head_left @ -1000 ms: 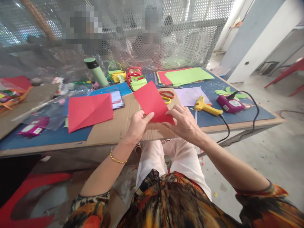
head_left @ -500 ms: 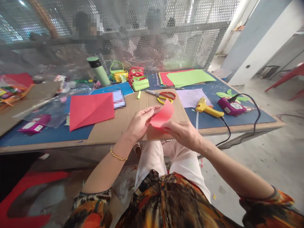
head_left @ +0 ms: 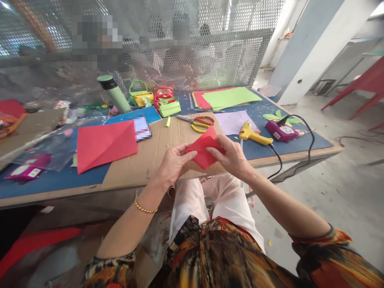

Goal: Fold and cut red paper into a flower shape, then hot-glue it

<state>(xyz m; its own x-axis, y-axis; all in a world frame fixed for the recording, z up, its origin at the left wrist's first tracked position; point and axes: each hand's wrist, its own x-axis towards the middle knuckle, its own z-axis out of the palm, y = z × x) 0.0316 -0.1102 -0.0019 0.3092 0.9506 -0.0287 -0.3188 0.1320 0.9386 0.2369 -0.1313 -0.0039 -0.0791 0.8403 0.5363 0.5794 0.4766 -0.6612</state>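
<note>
Mesh wall (head_left: 225,60): perforated, runs behind everything, beyond cardboard.
Table (head_left: 93,178): blue top, wooden edge, under cardboard.
Cardboard (head_left: 141,164): flat at the near edge, landmark.
Paper stack (head_left: 232,98): green sheet on top, beyond cardboard to the right.
Flat red sheet (head_left: 106,146): creased, overlaps cardboard's left side.
Lilac sheet (head_left: 229,122): just right of cardboard.
Flask (head_left: 118,96): pale green, tilted in view, beyond cardboard, left.
Glue gun (head_left: 256,137): yellow, right of cardboard.
Scissors (head_left: 192,120): orange and yellow handles, on cardboard's far part.
My left hand (head_left: 173,162): pinching the red piece's left corner, thumb on top.
My right hand (head_left: 235,158): pinching its right side.
Red piece (head_left: 205,154): bent or folded, can't tell which; over cardboard's near right part.
Green strip (head_left: 167,122): on cardboard, left of scissors.
</note>
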